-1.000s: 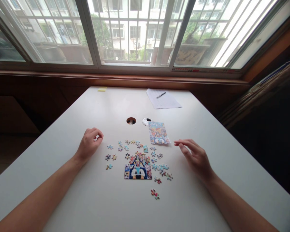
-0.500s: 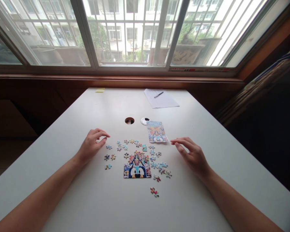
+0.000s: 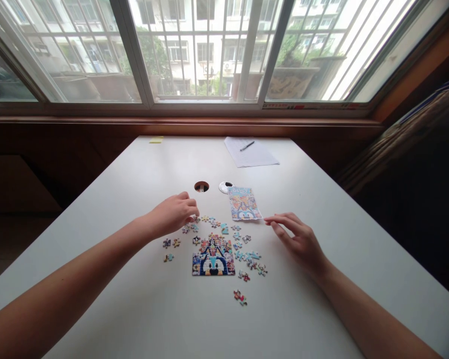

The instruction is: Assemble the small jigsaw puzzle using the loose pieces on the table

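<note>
A partly built jigsaw puzzle (image 3: 213, 258) lies on the white table (image 3: 134, 189), with several loose pieces (image 3: 243, 249) scattered around it. My left hand (image 3: 172, 214) reaches over the pieces at the upper left of the puzzle. Its fingers are curled and its fingertips pinch at a loose piece there. My right hand (image 3: 297, 239) rests on the table to the right, fingers stretched out and apart, holding nothing. Its fingertips point at the lower right corner of the colourful reference picture (image 3: 244, 203).
A round cable hole (image 3: 201, 186) and its white cap (image 3: 225, 187) sit behind the pieces. Farther back lie sheets of paper (image 3: 251, 152) with a pen (image 3: 247, 145), and a yellow sticky pad (image 3: 156, 140). A wide window runs behind the table.
My left hand has moved right from the table's left part onto the loose pieces and closed its fingertips. My right hand has stayed almost still.
</note>
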